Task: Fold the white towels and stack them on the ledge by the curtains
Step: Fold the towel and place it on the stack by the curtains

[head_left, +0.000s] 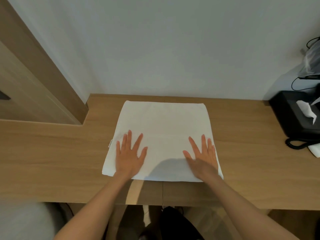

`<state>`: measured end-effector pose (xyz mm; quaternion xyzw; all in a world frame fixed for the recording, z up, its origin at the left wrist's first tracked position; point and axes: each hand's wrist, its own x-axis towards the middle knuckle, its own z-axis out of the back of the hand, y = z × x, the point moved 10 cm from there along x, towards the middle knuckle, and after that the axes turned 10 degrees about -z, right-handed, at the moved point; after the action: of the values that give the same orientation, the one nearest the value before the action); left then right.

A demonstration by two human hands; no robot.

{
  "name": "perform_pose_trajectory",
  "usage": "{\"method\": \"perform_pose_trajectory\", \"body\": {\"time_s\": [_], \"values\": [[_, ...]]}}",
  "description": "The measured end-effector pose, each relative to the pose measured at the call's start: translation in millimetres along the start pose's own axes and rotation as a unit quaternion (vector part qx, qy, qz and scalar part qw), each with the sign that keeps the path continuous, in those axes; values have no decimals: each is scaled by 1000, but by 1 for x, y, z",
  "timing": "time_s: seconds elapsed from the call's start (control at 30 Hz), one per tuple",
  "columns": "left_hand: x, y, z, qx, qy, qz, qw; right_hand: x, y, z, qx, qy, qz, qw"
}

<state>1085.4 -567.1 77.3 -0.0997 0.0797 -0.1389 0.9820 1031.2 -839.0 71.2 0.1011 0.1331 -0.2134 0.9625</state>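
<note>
The step in hand seems to be the smoothing of a fold. Both hands lie flat with straight, spread fingers on the near part of the white square cloth towel [162, 135], the left hand [130, 154] toward its left edge and the right hand [201, 155] toward its right edge; they press and grasp nothing.

The towel lies in the middle of the light brown wooden counter [52, 153], its far edge near the white wall.

Next, I judge, the hands must take one edge and fold it over. The towel looks smooth and even; how many layers it has, I cannot tell.
</note>
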Motion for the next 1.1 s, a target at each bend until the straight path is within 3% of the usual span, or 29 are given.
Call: {"method": "perform_pose_trajectory", "body": {"time_s": [0.2,0.37,0.53,0.9,1.1], "values": [[-4,10,3,-24,37,-30,999,1,-7,3,5,43,-18,999],[-27,6,-4,-22,91,-126,988,-22,-7,-1,-48,71,93,992],[-56,18,1,41,84,-203,975,-52,-10,-11,-89,112,169,975],[-75,41,41,10,32,-156,987,-71,-22,15,-103,43,112,987],[-89,61,78,-192,-77,-65,976,-92,-26,54,28,-29,92,995]]}}
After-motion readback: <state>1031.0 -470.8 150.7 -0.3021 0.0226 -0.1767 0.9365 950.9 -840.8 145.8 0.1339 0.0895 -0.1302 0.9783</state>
